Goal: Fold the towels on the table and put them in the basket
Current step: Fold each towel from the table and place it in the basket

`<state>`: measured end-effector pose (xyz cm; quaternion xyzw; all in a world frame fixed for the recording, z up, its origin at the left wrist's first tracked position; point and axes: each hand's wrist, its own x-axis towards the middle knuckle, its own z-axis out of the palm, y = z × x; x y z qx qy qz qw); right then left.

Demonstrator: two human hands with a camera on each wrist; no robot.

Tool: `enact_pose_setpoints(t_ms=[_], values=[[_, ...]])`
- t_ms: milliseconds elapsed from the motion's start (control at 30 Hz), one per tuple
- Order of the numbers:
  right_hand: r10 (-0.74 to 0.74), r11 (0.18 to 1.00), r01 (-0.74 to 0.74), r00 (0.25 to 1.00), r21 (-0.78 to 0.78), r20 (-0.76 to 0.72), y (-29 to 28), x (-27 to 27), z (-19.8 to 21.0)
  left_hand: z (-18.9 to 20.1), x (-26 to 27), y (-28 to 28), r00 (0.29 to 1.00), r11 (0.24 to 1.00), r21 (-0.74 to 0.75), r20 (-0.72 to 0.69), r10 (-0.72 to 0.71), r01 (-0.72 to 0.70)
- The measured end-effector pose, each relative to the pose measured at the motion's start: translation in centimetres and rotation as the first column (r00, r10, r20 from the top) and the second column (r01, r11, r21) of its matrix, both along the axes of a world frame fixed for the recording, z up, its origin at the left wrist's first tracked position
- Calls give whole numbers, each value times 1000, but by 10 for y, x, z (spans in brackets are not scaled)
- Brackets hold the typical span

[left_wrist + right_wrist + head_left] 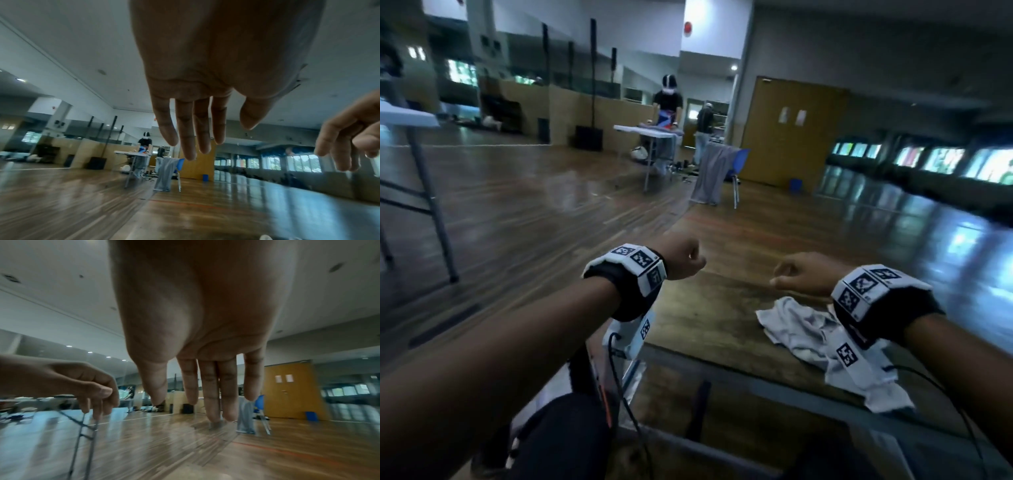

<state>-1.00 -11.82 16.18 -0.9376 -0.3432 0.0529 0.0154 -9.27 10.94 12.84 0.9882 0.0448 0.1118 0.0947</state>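
Towel (808, 329), crumpled grey cloth

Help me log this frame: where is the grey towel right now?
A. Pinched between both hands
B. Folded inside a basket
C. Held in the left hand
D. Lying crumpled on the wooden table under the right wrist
D: the grey towel lies crumpled on the table, while the left hand and right hand hang empty above it.
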Motion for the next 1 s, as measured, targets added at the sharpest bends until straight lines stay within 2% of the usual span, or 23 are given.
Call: enact_pose_setpoints(t_ms=[167, 267, 400, 533, 633, 733, 867, 1000], values=[[-173, 985, 173, 985, -18, -25, -73, 27, -23, -18, 66, -57, 982, 983, 78, -109, -155, 163], [-261, 965, 260, 965, -43, -27, -109, 51, -47, -42, 108, -89, 951, 962, 62, -179, -253, 267], [-356, 934, 354, 923, -45, -146, -143, 85, -94, -94, 162, -129, 888, 921, 17, -275, -369, 389], [-378, 923, 382, 892, -34, -246, -160, 122, -159, -153, 210, -168, 825, 880, 15, -355, -440, 475], [-407, 904, 427, 868, 12, -284, -165, 147, -207, -192, 237, -190, 800, 857, -13, -352, -486, 515], [-395, 910, 413, 890, 34, -227, -164, 167, -244, -221, 255, -206, 779, 824, 32, -350, -521, 566], [-379, 924, 383, 917, 10, -123, -157, 179, -277, -236, 269, -212, 810, 821, 157, -342, -477, 549], [-354, 935, 353, 935, 29, 35, -149, 189, -287, -232, 281, -208, 850, 880, 24, -273, -451, 475]])
